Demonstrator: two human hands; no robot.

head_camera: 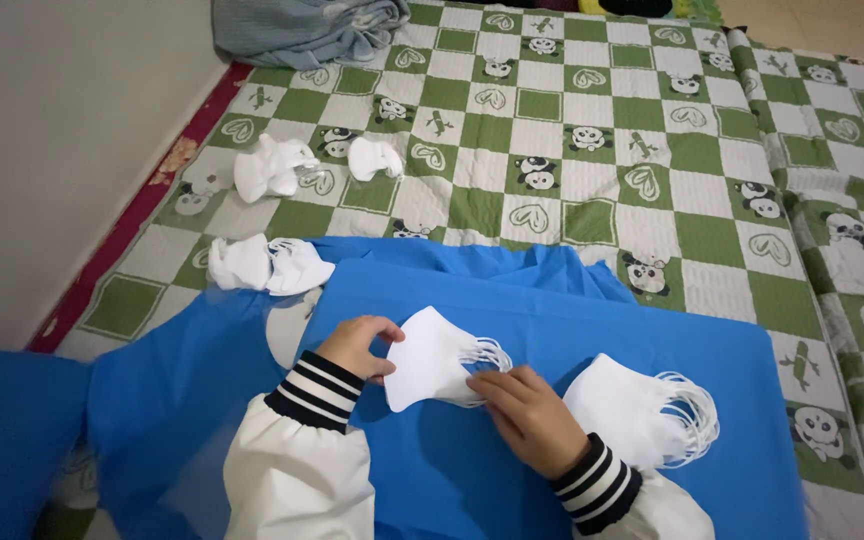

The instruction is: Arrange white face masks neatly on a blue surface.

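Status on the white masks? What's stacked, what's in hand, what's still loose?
Done: a stack of white masks sits on the blue cloth beside the right hand. In hand: left hand and right hand hold a small bundle of masks between them. Left: three loose mask piles lie on the panda quilt, untouched.

a plain pale wall runs along the left. a green and white checked quilt with panda prints covers the floor, edged by a red patterned border. bare tan floor shows top right. light is soft and even.
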